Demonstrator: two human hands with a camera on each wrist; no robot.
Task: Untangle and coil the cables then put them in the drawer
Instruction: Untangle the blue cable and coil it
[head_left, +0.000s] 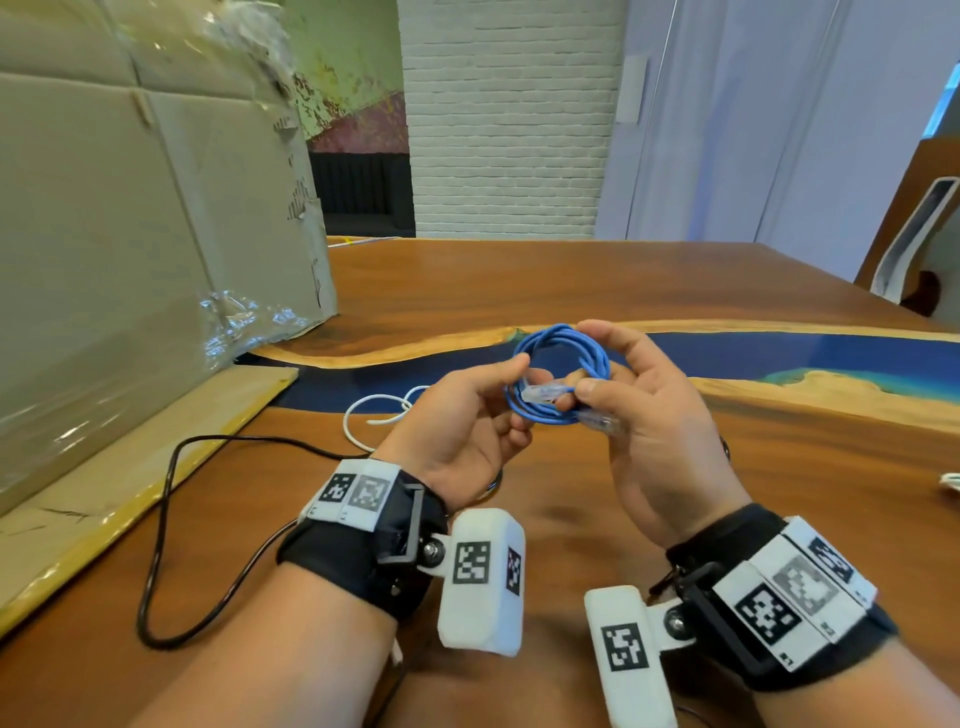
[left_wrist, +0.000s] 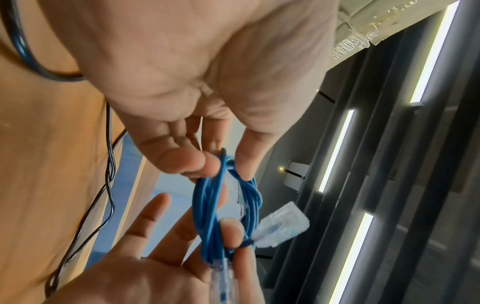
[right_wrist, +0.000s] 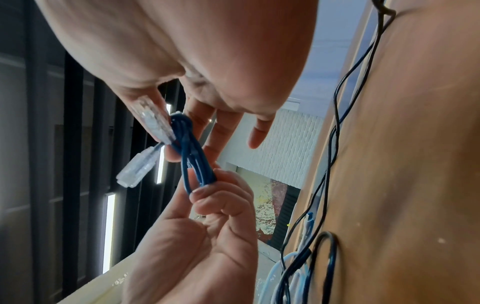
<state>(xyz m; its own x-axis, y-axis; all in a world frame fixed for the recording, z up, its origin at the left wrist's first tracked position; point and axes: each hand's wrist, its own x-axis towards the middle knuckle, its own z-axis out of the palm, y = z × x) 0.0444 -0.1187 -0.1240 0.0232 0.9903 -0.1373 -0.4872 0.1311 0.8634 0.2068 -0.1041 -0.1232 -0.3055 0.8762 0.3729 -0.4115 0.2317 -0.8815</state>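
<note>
A blue network cable (head_left: 563, 358) with clear plugs is wound into a small coil and held above the table between both hands. My left hand (head_left: 517, 395) pinches the coil's left side between thumb and fingers. My right hand (head_left: 584, 384) grips the right side, its thumb pressing the strands near one clear plug (head_left: 600, 422). The other plug (head_left: 540, 393) lies across the coil's middle. In the left wrist view the coil (left_wrist: 207, 205) hangs from my left fingertips (left_wrist: 241, 164). In the right wrist view the coil (right_wrist: 193, 162) and both plugs (right_wrist: 153, 121) show edge-on.
A white cable (head_left: 374, 410) and a long black cable (head_left: 166, 519) lie loose on the wooden table (head_left: 779, 493) at left. Part of another white cable (head_left: 949, 486) shows at the right edge. A large cardboard box (head_left: 130, 234) stands at the left on flat cardboard (head_left: 130, 483).
</note>
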